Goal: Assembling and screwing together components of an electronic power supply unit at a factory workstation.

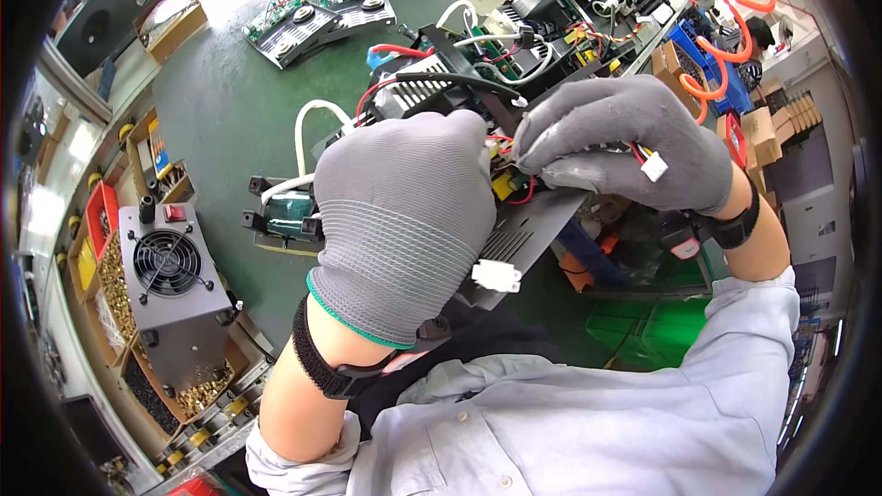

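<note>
Both gloved hands hold a dark electronics chassis (514, 239) tilted above the green bench (230, 119); the left hand (404, 220) wraps its near side, fingers curled together, the right hand (625, 142) pinches wiring by a white connector (653, 165). Judging by this, cable routing is in hand; next comes seating that plug, which needs a steady chassis; a second white connector (496, 276) dangles below.

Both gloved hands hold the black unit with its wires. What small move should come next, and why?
Probably the right hand should guide its small white plug toward the board inside the black unit: the plug hangs free at the fingers, while the left hand steadies the unit.
</note>
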Tool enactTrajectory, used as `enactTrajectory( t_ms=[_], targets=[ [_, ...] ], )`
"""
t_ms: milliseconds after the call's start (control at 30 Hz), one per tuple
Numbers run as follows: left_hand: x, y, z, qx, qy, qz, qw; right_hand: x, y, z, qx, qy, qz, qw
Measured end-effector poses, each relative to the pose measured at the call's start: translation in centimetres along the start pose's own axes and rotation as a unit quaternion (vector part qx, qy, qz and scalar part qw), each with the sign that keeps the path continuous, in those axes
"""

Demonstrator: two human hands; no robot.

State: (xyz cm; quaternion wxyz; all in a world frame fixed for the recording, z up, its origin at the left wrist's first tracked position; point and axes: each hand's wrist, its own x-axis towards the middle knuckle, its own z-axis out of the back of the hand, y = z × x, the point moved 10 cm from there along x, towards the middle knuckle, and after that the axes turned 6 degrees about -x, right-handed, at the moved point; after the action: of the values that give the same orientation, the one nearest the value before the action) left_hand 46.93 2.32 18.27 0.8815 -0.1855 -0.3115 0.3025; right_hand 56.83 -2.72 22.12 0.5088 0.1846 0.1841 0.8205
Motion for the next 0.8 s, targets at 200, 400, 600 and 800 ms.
enactTrajectory(
  t_ms=[200, 400, 600, 800],
  targets=[
    [0.4, 0.9, -0.2, -0.092, -0.011, 0.046, 0.995, -1.9, -3.1, -0.9, 0.179, -0.159, -0.133, 0.962],
    [-0.1, -0.3, 0.7, -0.103, -0.090, -0.066, 0.989, -3.2, -4.7, -3.4, 0.320, -0.189, -0.220, 0.902],
    [-1.5, 0.9, 1.2, -0.192, -0.113, -0.027, 0.975, -1.6, -2.2, -0.5, 0.077, -0.237, -0.058, 0.967],
    [-2.1, 0.4, 1.5, -0.159, -0.144, -0.063, 0.975, -0.8, -2.8, -1.3, 0.029, -0.108, -0.107, 0.988]
  ],
)
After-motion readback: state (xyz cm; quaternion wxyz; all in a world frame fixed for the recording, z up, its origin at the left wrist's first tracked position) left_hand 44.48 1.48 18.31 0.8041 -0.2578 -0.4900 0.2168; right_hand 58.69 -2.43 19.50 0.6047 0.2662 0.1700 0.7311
